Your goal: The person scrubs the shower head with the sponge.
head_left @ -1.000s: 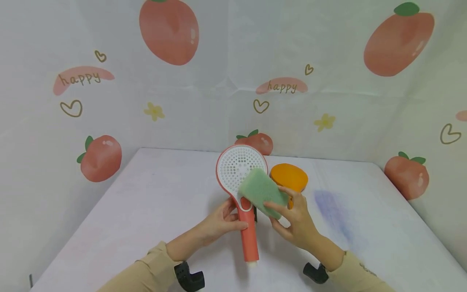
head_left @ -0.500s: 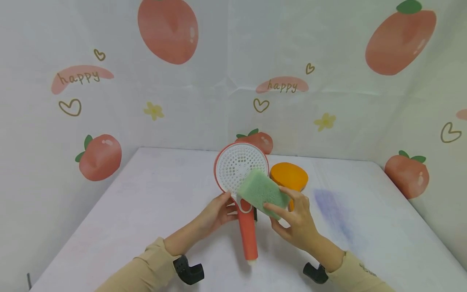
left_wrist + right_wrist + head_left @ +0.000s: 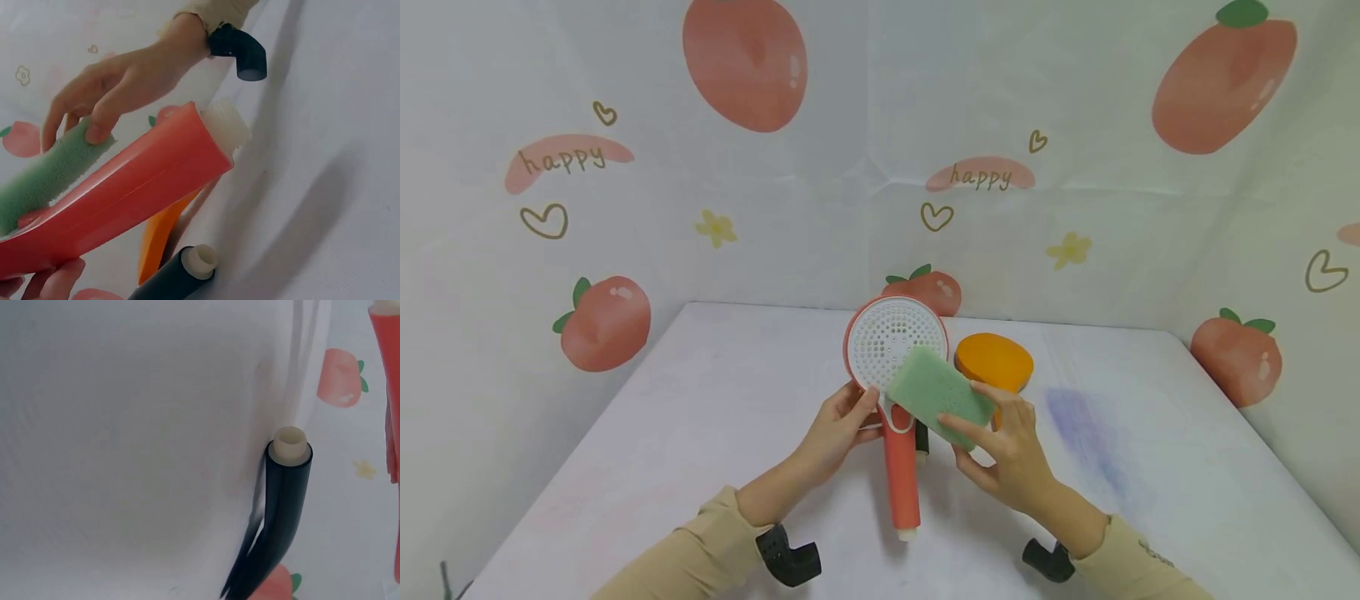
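Note:
My left hand (image 3: 835, 433) grips a red shower head (image 3: 902, 483) at its neck, thumb in front near the white nozzle face (image 3: 883, 342). The shower head is held upright above the table, its threaded end (image 3: 228, 128) bare in the left wrist view. Between thumb and fingers, my right hand (image 3: 1011, 450) pinches a light green sponge (image 3: 936, 392), which lies against the lower right of the nozzle face and the neck. Fingertips of my left hand (image 3: 62, 281) show under the red handle. The right wrist view shows the red handle (image 3: 389, 356) at its edge, but no hand.
Behind the sponge stands an orange, round-headed object (image 3: 992, 360), partly hidden. A black handle with a pale threaded end (image 3: 287, 500) lies behind the red one. The white table (image 3: 760, 358) has a bluish stain (image 3: 1086, 437) at right; a fruit-patterned cloth (image 3: 820, 217) hangs behind.
My left hand has shifted its grip from the handle up to the neck, its thumb now below the nozzle face. The handle's lower end has swung slightly left. The sponge has barely moved.

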`<action>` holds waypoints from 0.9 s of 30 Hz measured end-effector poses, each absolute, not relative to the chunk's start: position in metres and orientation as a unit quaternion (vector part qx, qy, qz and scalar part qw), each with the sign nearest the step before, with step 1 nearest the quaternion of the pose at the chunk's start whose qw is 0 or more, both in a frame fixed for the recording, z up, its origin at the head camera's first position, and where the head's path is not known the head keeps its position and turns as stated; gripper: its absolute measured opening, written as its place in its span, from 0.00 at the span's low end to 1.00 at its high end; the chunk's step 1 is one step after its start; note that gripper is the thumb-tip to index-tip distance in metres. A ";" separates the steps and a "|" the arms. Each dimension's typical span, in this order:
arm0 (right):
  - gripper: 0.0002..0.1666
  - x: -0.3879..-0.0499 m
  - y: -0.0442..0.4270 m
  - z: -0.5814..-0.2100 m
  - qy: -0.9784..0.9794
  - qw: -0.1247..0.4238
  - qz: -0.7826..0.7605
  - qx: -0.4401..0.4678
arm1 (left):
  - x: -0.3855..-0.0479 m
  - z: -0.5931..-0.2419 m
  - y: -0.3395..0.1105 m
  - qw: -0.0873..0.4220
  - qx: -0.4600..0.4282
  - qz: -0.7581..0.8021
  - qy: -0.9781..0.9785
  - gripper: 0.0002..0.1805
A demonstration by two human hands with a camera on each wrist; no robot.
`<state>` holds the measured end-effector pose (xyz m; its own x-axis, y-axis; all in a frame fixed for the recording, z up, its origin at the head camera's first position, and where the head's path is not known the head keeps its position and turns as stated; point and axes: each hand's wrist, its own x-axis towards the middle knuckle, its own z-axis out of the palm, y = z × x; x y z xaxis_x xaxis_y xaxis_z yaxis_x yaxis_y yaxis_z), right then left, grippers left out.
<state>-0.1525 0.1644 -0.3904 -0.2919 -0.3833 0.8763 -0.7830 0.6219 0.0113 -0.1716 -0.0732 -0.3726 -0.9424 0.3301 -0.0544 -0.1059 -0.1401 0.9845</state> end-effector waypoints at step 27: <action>0.19 -0.147 0.177 -0.401 -0.759 0.380 0.190 0.494 | -0.173 -0.370 -0.075 0.055 0.012 0.752 0.657 0.22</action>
<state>-0.1470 0.1769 -0.4007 -0.2234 -0.6061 0.7634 -0.8939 0.4396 0.0875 -0.1734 -0.0746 -0.3705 -0.9937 0.0976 -0.0543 -0.0669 -0.1299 0.9893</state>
